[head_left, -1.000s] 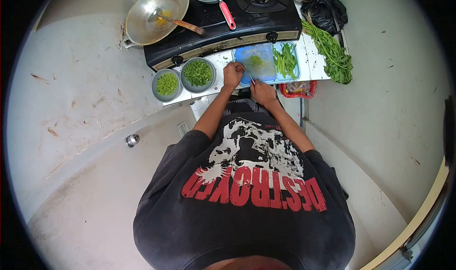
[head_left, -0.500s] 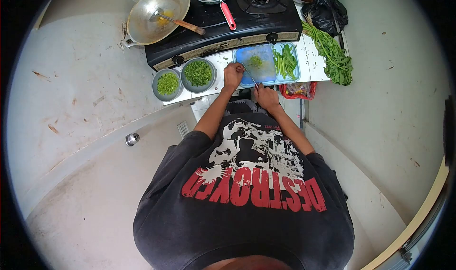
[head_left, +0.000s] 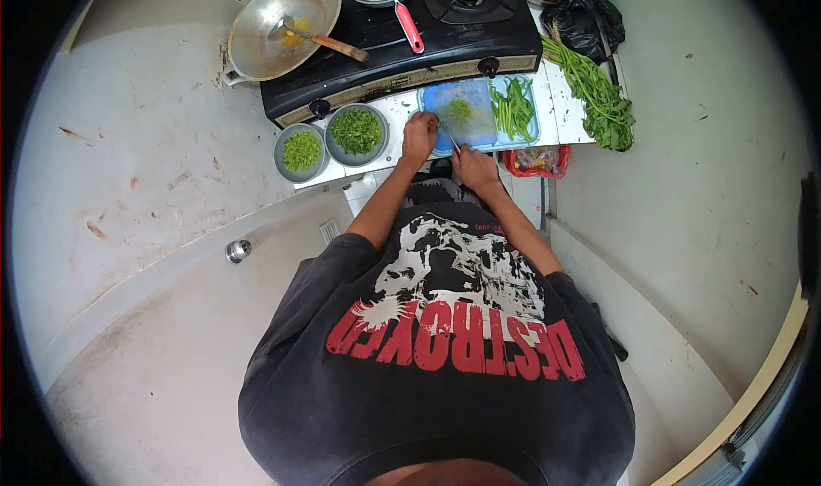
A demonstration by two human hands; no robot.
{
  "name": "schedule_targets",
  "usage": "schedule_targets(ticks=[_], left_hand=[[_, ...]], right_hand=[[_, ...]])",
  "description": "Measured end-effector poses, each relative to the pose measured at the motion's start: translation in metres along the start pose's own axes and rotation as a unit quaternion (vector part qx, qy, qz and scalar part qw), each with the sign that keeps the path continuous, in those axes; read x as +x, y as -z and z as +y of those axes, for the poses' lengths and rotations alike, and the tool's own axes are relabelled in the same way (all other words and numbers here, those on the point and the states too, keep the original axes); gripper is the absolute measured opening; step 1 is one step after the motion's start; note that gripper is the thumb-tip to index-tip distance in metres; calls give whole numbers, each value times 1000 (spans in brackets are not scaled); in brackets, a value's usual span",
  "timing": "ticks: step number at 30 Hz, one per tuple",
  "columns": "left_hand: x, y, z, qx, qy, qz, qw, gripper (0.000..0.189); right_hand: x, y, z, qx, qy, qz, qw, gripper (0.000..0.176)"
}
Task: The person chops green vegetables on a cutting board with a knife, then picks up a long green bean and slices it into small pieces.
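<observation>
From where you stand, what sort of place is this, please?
Most likely a small home kitchen. A gas stove carries a wok, a blue cutting board with chopped greens lies in front of it, and two bowls of chopped greens stand beside the board.

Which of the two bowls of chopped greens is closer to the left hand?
The larger bowl, with darker greens, right beside the left hand. The smaller bowl with paler greens sits beyond it.
</observation>
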State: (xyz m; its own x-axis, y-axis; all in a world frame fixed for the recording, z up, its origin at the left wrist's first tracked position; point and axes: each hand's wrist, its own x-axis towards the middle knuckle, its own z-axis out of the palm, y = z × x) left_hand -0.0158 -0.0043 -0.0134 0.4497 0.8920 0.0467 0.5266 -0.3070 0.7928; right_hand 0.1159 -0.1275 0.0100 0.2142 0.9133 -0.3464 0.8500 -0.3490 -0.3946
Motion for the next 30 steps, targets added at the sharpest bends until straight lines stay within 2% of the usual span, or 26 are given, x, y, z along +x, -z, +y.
schedule_targets(ticks=[2, 21, 26, 30], left_hand=[[3, -5, 0, -29, 54, 3, 998, 10], [7, -7, -7, -21, 42, -2, 999, 6], [7, -2, 1, -23, 59, -31, 997, 7], [11, 0, -4, -12, 20, -47, 999, 8]], right_hand=[[-3, 2, 1, 1, 4, 6, 1000, 42], [-8, -6, 11, -19, 29, 44, 998, 42], [-12, 2, 15, -9, 5, 24, 1000, 44], [-11, 22, -3, -13, 3, -13, 1000, 43]])
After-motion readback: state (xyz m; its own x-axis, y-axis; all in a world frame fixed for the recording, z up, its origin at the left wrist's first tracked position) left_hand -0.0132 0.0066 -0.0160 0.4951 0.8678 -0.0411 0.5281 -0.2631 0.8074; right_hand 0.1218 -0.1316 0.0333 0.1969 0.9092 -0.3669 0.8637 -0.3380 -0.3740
